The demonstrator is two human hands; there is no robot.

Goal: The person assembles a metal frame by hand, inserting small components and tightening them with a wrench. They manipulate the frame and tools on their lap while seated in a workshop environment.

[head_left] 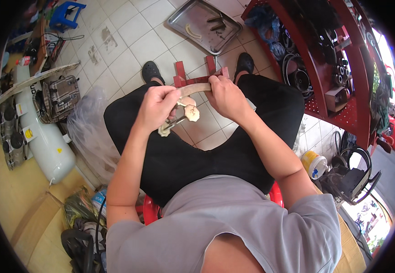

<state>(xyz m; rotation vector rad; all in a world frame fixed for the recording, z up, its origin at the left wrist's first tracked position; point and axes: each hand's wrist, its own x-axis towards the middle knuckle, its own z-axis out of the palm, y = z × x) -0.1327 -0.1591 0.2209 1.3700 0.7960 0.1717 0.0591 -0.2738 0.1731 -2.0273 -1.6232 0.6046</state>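
Curved strip [195, 89], tan, spans the gap between our hands, just on our side of the red stand [197, 81], which we take as landmark. Our left hand [158, 105] pinches its left end; our right hand [227, 98] is closed around its right end. Both grips narrow, the middle of the strip bare between them. By the left fingers, nearer us than the stand, we note a pale scalloped disc [191, 113], a second pale piece [163, 131] and a thin metal rod [176, 122] between the two; whether these join the strip, we cannot tell. Beyond the stand: metal tray [204, 18] on the tiled floor, holding a pale curved piece [190, 32] and dark pieces [217, 26]. Right of the stand, a red shelf [355, 119]. Left of it, well apart, a white tank [47, 150].
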